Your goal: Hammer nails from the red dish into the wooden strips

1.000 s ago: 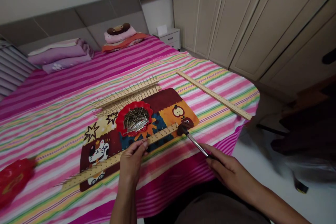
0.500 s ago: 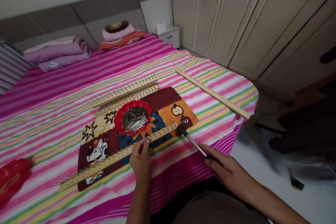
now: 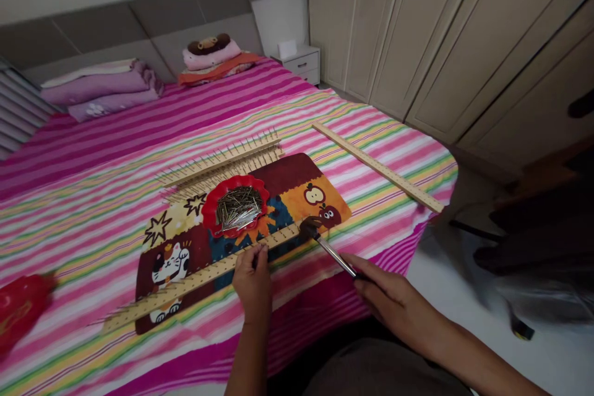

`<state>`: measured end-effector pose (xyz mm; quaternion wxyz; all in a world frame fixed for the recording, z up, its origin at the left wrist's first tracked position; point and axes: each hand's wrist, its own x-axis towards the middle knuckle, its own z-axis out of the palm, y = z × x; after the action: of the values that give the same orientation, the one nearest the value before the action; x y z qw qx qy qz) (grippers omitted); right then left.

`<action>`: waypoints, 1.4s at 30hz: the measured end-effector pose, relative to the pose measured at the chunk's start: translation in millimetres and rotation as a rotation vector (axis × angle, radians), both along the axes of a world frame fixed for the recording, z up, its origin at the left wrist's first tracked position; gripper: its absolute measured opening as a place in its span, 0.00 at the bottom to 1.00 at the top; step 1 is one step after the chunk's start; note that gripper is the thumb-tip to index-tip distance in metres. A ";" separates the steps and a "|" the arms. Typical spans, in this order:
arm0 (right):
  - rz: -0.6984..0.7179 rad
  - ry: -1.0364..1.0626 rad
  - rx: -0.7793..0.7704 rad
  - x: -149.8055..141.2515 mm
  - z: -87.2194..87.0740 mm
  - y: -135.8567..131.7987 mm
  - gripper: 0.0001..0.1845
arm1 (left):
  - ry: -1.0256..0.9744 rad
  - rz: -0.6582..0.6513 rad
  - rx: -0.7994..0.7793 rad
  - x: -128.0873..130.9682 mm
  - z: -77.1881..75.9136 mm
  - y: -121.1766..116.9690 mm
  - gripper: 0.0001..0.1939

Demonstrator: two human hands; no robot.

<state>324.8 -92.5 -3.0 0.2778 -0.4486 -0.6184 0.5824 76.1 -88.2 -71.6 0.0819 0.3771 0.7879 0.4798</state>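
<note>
A long wooden strip [image 3: 199, 275] studded with nails lies across a patchwork cartoon mat [image 3: 288, 189] on the striped bed. My left hand [image 3: 253, 278] pinches at the strip's near edge, fingers closed, perhaps on a nail too small to make out. My right hand [image 3: 394, 306] grips the handle of a small hammer [image 3: 325, 244], whose dark head rests at the strip's right end. Just behind the strip sits a red scalloped dish [image 3: 211, 210] full of loose nails.
Two more nailed strips [image 3: 223, 161] lie behind the dish, and a bare wooden strip [image 3: 378, 167] lies diagonally at the right. A red bag [image 3: 18, 309] is at the left edge. Folded bedding, a nightstand and wardrobe doors stand behind; floor clutter at right.
My left hand slid a little to the right along the strip. The hammer head moved left from beside the strip's end onto that end.
</note>
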 end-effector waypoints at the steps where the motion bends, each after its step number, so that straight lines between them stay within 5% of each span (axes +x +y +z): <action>1: 0.037 -0.007 0.026 -3.3 1.9 1.8 0.25 | 0.017 -0.008 0.004 0.3 -1.1 -0.2 0.11; 10: 0.271 -0.064 0.303 -39.4 20.2 11.8 0.28 | 0.126 -0.069 0.062 2.9 -10.3 -0.7 0.09; 17: 0.321 -0.114 0.359 -47.6 19.7 13.8 0.31 | 0.147 -0.080 0.033 3.6 -8.9 -1.3 0.08; 28: 0.074 -0.046 0.188 -15.3 14.5 6.4 0.24 | 0.135 -0.090 0.014 0.3 -8.7 -3.7 0.12; 31: -0.003 -0.037 0.092 -4.0 4.9 4.7 0.25 | 0.196 -0.104 -0.005 -4.9 5.3 -10.9 0.13; 36: -0.073 -0.021 0.011 6.5 -0.9 3.2 0.26 | 0.417 -0.032 -0.119 -37.6 54.0 -2.5 0.13; 39: -0.090 -0.023 -0.008 7.9 0.7 3.6 0.27 | 0.564 -0.093 -0.385 -65.1 76.9 23.2 0.14; 42: -0.097 -0.021 -0.027 7.7 0.9 3.3 0.28 | 0.672 -0.197 -0.727 -83.7 83.5 51.7 0.16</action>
<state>332.5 -89.2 -2.1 0.2933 -0.4878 -0.5907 0.5719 -7.6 -36.5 11.9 -0.0051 0.5303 0.8477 0.0165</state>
